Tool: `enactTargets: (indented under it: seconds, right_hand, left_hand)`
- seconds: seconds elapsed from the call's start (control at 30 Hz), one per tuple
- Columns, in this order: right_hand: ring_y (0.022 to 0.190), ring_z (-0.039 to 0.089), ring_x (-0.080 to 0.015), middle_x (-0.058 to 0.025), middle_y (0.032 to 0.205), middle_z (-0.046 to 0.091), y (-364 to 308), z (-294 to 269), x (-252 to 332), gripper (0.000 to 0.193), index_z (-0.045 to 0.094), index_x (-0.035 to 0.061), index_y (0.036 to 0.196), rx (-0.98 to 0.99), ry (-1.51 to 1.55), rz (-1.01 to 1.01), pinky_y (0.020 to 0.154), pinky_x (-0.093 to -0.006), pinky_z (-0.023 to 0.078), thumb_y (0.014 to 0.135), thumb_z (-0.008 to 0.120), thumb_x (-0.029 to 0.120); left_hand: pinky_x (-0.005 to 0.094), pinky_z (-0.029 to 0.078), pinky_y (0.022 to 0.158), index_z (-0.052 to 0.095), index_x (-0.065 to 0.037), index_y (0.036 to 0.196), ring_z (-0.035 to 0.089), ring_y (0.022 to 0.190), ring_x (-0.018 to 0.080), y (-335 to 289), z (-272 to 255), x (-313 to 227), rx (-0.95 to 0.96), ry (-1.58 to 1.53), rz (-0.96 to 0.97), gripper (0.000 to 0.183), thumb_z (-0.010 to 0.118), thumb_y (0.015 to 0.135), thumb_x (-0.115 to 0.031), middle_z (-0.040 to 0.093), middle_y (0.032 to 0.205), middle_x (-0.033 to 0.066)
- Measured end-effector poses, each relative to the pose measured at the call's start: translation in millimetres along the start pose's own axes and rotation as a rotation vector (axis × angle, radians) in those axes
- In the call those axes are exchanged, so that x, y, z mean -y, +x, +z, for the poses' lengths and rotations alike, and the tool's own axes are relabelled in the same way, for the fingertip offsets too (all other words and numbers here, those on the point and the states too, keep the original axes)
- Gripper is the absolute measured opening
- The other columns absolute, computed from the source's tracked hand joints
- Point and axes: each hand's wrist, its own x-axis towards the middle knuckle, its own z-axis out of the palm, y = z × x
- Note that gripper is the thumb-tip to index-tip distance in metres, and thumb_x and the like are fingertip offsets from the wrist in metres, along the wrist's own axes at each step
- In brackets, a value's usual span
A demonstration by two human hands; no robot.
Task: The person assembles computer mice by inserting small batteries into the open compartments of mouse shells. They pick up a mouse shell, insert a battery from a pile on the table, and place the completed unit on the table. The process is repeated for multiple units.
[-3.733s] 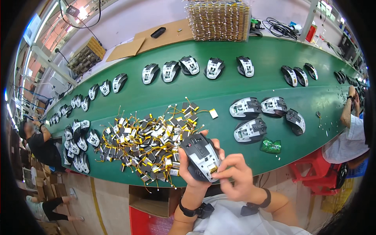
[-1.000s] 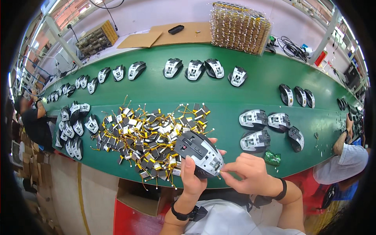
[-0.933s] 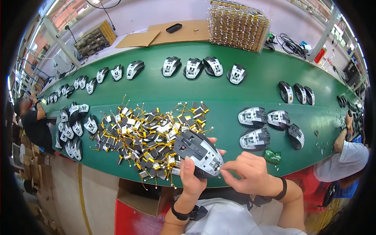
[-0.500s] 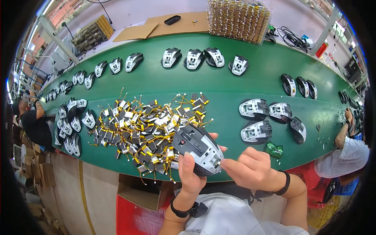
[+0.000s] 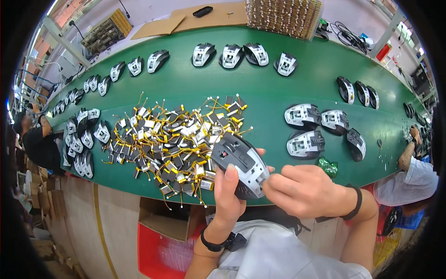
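**Hands on mouse shell**

Left hand (image 5: 228,195): you grip the mouse shell (image 5: 240,165) from below, over the belt's (image 5: 265,88) near edge. Right hand (image 5: 302,189): fingers pinched at its right rim. Battery pile (image 5: 172,139) lies loose just left. Red box (image 5: 162,242) below: contents unclear.

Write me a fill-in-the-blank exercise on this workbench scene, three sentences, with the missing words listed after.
1. The left hand grips a black-and-grey computer mouse shell, and the right hand touches its ____ end.
2. The long table has a ____ surface.
3. The heap of small flat battery packs with yellow wires lies to the ____ of the held shell, from the person's view.

Missing words: right; green; left
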Motion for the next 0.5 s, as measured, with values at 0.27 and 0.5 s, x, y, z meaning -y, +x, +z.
enactTargets:
  seconds: [0.27,0.5]
  right_hand:
    - [0.071,0.053,-0.0152,-0.0039,0.077,0.045,14,-6,-10,0.014,0.06,0.0019,0.072,0.21,0.038,-0.107,0.054,-0.0249,0.049,0.066,0.063,0.014]
    - [0.066,0.049,-0.0154,-0.0038,0.074,0.041,21,-1,-14,0.015,0.057,0.0003,0.067,0.235,0.063,-0.196,0.047,-0.0272,0.047,0.06,0.063,0.013]
  left_hand:
    - [0.0337,0.053,0.085,0.048,-0.001,0.127,0.065,0.097,0.0212,6,-4,2,-0.054,-0.032,-0.135,0.049,0.037,0.103,-0.043,0.062,0.117,0.0172]
    - [0.0352,0.053,0.086,0.057,-0.005,0.117,0.066,0.096,0.0207,11,-3,3,-0.145,-0.194,-0.321,0.051,0.033,0.103,-0.049,0.067,0.107,0.0135]
